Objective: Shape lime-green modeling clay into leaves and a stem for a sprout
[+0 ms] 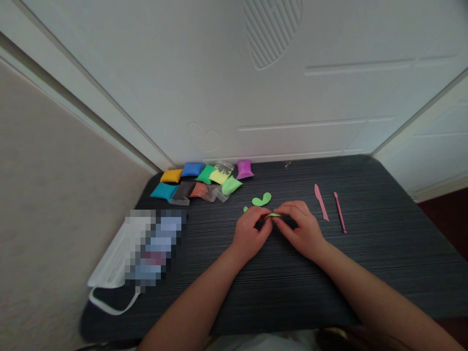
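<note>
Between the fingertips of both hands is a thin flat piece of light green modelling clay [272,215]. My left hand [252,231] pinches its left end, and my right hand [300,229] pinches the right end. Just beyond the fingers lies a green clay shape with two rounded lobes [262,200]. A small green clay bit [245,209] rests beside my left knuckles, partly hidden by them. Right of my right hand are a pink plastic clay knife [321,203] and a thin pink modelling stick [340,213].
Several coloured clay packets [192,169] sit at the back left of the dark table [285,287], with a purple packet [244,169] at their right. A white face mask [113,258] with a strap and a pixelated area lie at the left. A white panelled door [219,73] rises behind.
</note>
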{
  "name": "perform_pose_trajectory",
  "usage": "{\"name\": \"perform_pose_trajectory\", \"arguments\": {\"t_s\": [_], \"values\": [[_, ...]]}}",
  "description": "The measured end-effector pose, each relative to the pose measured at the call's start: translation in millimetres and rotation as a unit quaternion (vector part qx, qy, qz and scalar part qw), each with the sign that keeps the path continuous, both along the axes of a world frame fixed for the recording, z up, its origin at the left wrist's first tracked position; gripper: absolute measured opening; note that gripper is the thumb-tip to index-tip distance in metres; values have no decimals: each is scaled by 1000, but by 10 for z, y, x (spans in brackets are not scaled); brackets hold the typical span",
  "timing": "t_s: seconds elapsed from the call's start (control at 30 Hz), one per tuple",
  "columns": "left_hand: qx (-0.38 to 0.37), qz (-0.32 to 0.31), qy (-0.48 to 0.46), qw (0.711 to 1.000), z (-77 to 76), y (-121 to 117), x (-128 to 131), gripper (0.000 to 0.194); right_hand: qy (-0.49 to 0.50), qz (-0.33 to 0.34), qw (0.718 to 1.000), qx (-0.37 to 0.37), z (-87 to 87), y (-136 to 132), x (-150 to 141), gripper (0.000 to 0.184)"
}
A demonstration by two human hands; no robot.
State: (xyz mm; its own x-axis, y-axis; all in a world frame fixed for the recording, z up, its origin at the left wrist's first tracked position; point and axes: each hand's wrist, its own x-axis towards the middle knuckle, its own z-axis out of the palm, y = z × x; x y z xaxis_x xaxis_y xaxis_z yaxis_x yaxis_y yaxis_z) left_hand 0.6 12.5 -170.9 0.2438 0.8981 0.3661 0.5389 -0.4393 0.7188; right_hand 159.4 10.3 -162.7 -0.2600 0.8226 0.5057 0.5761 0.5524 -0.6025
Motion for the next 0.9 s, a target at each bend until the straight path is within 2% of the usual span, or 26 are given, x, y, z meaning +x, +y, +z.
{"name": "perform_pose_trajectory", "arguments": {"t_s": [0.13,0.27,0.4,0.57,0.9], "values": [[-4,-5,-6,1000,5,1,4,8,-7,0,1000,-11,7,4,3,10],[-39,-1,-17,999,8,8,2,11,17,-13,999,-30,6,15,1,8],[-73,-4,-9,997,-1,23,-2,10,23,-17,998,-52,9,23,-5,14],[-61,-7,1,998,-10,18,3,10,-4,4,999,-36,10,19,-1,12],[-39,11,-33,999,13,19,-16,9,10,-8,997,-70,26,8,-17,10]]}}
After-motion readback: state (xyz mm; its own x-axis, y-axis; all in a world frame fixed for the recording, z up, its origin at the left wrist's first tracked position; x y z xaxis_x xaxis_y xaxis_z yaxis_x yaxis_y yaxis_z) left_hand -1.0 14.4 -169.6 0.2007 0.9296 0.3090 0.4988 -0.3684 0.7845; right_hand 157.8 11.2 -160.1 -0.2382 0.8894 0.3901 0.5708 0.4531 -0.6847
